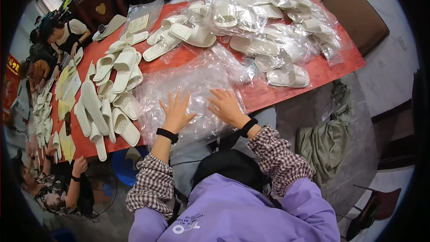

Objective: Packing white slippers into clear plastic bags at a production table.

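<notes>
Both hands lie flat, fingers spread, on a heap of clear plastic bags (197, 85) at the near edge of the red counter (331, 69). The left hand (176, 112) presses palm-down on the lower left part of the heap, fingers fanned and pointing away from the person; it grips nothing. The right hand (227, 105) rests just beside it, equally open, fingers angled up and to the left, closed on nothing. Each wrist carries a black band below a checked cuff.

The bags are thin, glossy and crinkled, piled loosely in a broad mound whose longer run goes left to right along the counter's edge, spilling slightly over it.

To the left lie loose white slippers (117, 87), soft-looking, with ribbed soles, most with their long axes running away from the person. Beyond the heap, bagged slippers (268, 27) are stacked in a shiny pile. A green cloth (324, 141) lies crumpled on the floor at right.
</notes>
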`<move>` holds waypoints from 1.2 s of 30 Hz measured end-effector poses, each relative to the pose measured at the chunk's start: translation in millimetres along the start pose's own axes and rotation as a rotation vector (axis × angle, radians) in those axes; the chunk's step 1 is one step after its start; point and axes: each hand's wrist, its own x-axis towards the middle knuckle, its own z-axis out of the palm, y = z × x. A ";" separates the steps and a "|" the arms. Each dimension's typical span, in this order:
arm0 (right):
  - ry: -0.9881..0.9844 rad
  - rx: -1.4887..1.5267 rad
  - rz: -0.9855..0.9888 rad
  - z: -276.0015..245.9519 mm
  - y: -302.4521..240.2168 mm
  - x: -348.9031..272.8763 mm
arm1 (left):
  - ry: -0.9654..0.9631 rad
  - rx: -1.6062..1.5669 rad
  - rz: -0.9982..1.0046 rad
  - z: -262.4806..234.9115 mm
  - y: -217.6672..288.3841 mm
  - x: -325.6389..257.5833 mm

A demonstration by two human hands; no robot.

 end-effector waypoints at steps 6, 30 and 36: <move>0.091 -0.023 -0.113 -42.1 25.7 -5.2 | -0.093 -0.133 0.063 35.0 -22.0 -1.3; 0.157 -0.254 0.741 -174.7 241.2 -70.9 | -0.174 -0.231 0.078 48.6 -38.0 -17.9; 0.041 -0.473 0.667 -286.3 235.2 -35.0 | -0.169 -0.216 0.079 46.7 -34.5 -1.2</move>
